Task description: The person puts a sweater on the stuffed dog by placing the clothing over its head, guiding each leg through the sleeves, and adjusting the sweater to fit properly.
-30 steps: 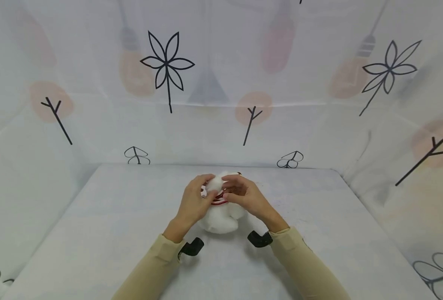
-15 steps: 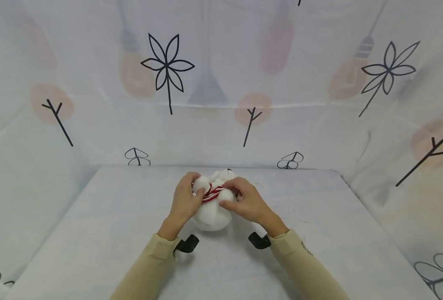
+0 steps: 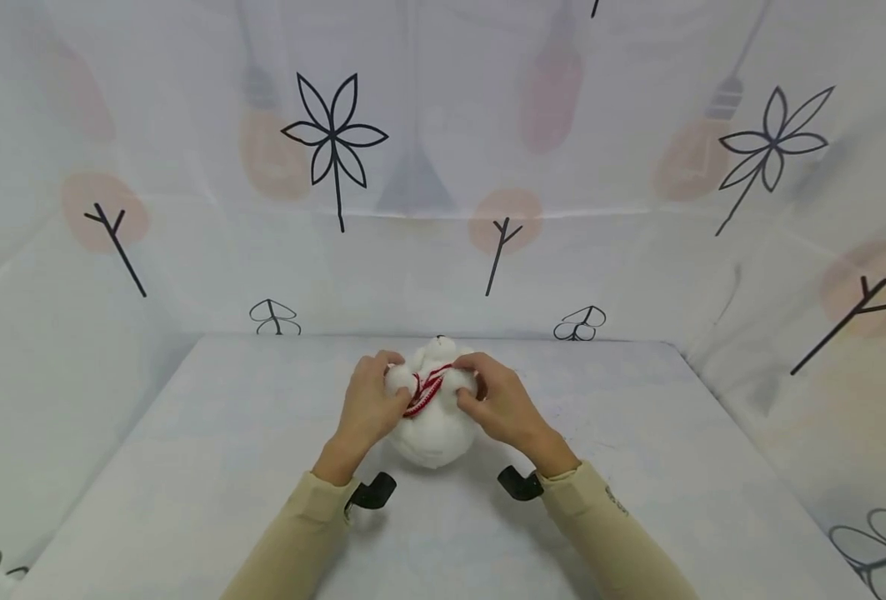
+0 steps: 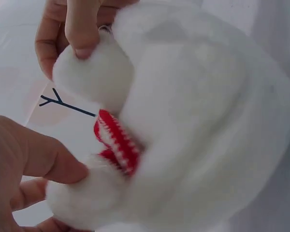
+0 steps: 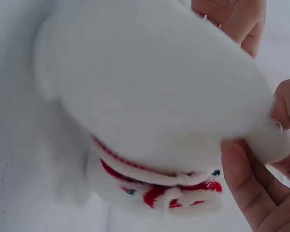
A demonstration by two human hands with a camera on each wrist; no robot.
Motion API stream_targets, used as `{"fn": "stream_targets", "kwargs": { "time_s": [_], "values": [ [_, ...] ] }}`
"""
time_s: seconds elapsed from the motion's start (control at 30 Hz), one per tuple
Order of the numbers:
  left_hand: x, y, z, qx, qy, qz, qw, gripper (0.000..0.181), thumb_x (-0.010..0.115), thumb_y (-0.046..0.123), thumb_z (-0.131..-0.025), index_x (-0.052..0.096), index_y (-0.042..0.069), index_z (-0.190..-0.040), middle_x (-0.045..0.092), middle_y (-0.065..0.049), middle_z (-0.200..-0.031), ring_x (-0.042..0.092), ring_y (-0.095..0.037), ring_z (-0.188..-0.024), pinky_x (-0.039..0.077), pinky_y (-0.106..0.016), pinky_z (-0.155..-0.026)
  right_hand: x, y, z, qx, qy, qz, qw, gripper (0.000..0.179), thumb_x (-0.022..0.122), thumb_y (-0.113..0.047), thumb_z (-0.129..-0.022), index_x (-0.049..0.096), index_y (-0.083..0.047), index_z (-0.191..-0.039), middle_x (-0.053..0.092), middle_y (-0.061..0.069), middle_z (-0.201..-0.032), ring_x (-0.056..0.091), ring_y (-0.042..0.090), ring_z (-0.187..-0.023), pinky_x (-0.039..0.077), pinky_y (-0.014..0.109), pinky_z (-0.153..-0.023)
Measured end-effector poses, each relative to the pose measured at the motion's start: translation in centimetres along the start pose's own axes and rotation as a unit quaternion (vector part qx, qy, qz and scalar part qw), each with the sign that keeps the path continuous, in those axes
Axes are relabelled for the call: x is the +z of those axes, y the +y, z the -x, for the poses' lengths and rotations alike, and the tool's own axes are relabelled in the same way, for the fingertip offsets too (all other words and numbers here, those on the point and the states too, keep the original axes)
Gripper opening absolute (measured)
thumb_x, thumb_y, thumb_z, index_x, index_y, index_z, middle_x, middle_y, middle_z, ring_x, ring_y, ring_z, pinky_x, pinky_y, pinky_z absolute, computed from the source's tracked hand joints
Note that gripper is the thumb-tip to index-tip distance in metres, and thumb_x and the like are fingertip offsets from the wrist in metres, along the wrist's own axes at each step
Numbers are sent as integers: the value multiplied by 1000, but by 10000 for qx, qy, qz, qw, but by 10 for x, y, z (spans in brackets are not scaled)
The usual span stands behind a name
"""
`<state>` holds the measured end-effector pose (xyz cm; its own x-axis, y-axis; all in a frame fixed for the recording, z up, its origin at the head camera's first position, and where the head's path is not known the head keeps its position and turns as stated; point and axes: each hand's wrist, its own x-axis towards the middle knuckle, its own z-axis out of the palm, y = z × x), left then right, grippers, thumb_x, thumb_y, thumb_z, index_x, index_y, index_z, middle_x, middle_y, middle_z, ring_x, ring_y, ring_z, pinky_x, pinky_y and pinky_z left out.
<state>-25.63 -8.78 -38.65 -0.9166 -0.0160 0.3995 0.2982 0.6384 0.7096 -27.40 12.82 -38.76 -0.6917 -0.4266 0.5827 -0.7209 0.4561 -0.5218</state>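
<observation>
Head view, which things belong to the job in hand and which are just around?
Job: white plush toy; its red-and-white scarf; left hand and right hand, both gripping the toy.
Just around: white tabletop; printed backdrop; black wrist attachments.

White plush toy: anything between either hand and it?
Nothing visible: the left hand and right hand each pinch a rounded part of the plush toy. The red-and-white band lies between the hands, blocking neither.

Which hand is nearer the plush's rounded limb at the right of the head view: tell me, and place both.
Right. The right hand pinches that rounded limb between thumb and fingers; the left hand is across the red-and-white band, gripping the opposite limb.
</observation>
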Motion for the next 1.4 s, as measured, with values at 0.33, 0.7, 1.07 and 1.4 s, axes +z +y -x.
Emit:
{"fn": "stream_targets", "kwargs": {
  "time_s": [0.33, 0.7, 1.07, 1.4],
  "values": [
    [9, 5, 3, 1331, -656, 382, 9882, 25, 69, 6, -80, 66, 9, -104, 65, 0, -93, 58, -20, -79, 49, -28, -64, 1, 5, 0, 71, -284, -590, 9978, 31, 69, -14, -87, 57, -10, -116, 60, -1, -93, 62, 9, -74, 53, 27, -64],
    [4, 10, 4, 1117, -821, 851, 9867, 25, 70, 8, -84, 62, 6, -107, 64, -1, -87, 58, -10, -73, 51, -25, -62, 0, 13, -1, 2421, -724, -261, 9672, 73, 67, -60, -79, 47, -15, -133, 50, 5, -130, 57, 21, -89, 49, 32, -64],
    [3, 11, 4, 1064, -913, 828, 9867, 24, 70, 8, -84, 62, 6, -106, 65, -3, -89, 61, -11, -74, 51, -25, -63, 4, 19, -1, 2503, -1241, -925, 9557, 70, 63, -53, -86, 37, -20, -142, 51, 8, -133, 57, 19, -94, 49, 35, -74],
    [3, 11, 3, 1072, -930, 844, 9863, 24, 71, 7, -84, 62, 7, -106, 66, -2, -89, 60, -11, -73, 51, -25, -61, 5, 20, -1, 1879, -407, -943, 9768, 58, 74, -43, -80, 53, -15, -126, 53, 3, -118, 55, 19, -82, 49, 33, -62]
  ]
}}
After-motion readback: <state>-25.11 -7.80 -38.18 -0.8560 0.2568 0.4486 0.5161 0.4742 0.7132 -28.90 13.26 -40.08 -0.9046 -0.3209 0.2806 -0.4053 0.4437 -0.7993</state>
